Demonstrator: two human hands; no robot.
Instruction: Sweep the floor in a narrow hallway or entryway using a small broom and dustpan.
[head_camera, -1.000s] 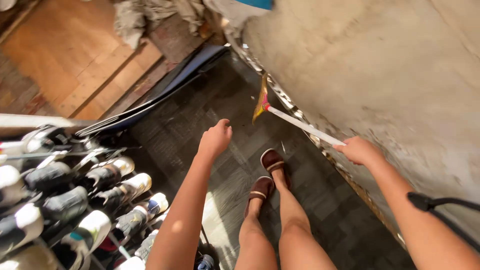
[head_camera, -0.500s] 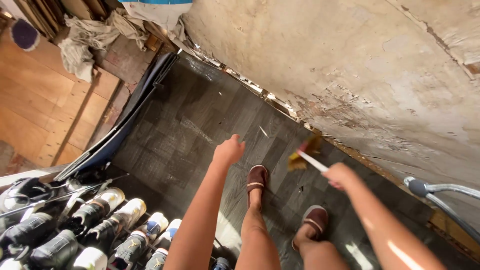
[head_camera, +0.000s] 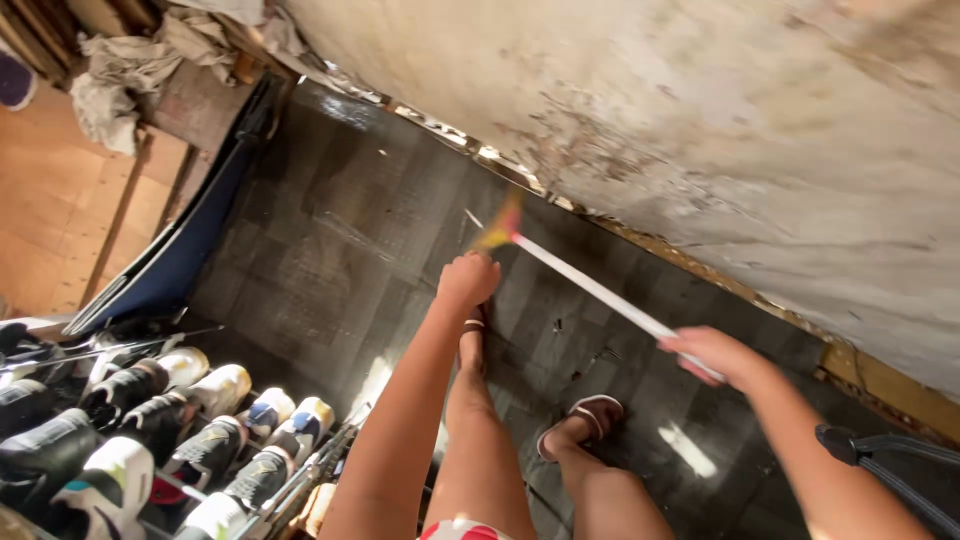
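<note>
Shoes left; wall right; floor between.

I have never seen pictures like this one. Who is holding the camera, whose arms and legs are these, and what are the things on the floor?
Nobody holds the camera. It sits on the person's head and looks down, so the arms and legs you see belong to that same person. There is only this one view.

The right hand grips the white handle of a broom; its yellowish bristle end is blurred, near the bottom of the rough plaster wall. The left hand is closed in a loose fist and holds nothing.

Below are the person's feet in brown slippers on a dark tiled floor. At lower left, many sports shoes stand in rows on a rack. A dark blue flat panel lies along the floor's left edge, and crumpled cloth lies at upper left beside wooden boards.
</note>
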